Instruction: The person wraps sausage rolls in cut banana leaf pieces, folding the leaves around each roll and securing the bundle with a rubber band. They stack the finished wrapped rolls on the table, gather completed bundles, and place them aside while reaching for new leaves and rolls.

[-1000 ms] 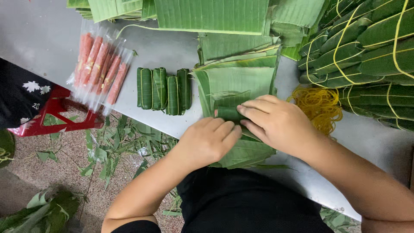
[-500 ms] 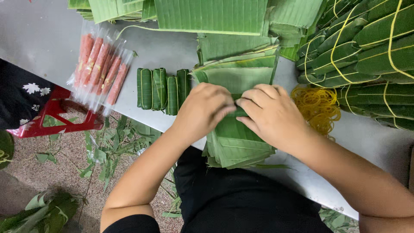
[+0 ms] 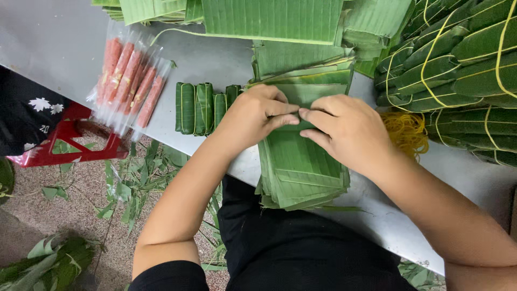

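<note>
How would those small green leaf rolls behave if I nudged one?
The leaf rolls look cylindrical, so one would likely roll sideways across the smooth table. They seem small and light, probably easy to push. Lying packed side by side, a nudged one may shift its neighbours.

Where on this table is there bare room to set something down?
Bare grey table lies left of the bagged pink sausages, and a strip below the yellow rubber bands. The middle is crowded: leaf stack, both hands, wrapped rolls.
</note>
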Available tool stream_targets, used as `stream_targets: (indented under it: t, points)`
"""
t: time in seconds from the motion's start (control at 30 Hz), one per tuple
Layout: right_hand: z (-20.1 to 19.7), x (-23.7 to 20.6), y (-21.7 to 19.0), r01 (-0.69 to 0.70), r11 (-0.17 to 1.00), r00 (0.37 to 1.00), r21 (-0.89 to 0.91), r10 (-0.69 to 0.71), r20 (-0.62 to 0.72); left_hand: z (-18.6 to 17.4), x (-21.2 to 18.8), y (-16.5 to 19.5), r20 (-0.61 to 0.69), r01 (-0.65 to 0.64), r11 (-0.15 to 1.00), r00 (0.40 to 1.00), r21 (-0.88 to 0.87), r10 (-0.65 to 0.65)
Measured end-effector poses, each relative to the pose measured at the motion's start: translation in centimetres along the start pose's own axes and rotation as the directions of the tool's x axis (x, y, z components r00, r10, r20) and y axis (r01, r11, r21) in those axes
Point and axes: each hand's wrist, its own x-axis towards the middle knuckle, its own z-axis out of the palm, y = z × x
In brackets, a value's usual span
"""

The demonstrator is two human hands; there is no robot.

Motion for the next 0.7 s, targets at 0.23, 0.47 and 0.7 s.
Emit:
stream_targets:
  t: [0.23, 0.47, 0.7]
  points:
    - [-0.1, 0.3, -0.6, 0.067, 0.981, 0.994, -0.183, -0.05, 0.097, 0.6, -1.6, 2.4, 0.029, -0.039, 0.977, 0.999, 0.21, 0.033]
    - [0.1, -0.6, -0.8, 0.119, 0.955, 0.992, -0.27, -0.124, 0.0, 1.5, -2.0, 1.5, -0.028, -0.04, 0.921, 0.998, 0.386, 0.055]
    - [0.8, 1.1, -0.9, 0.017, 0.907, 0.999, -0.42, -0.027, -0.019, 2.0, -0.6, 1.8, -0.081, 0.068, 0.91, 0.996, 0.409, -0.038]
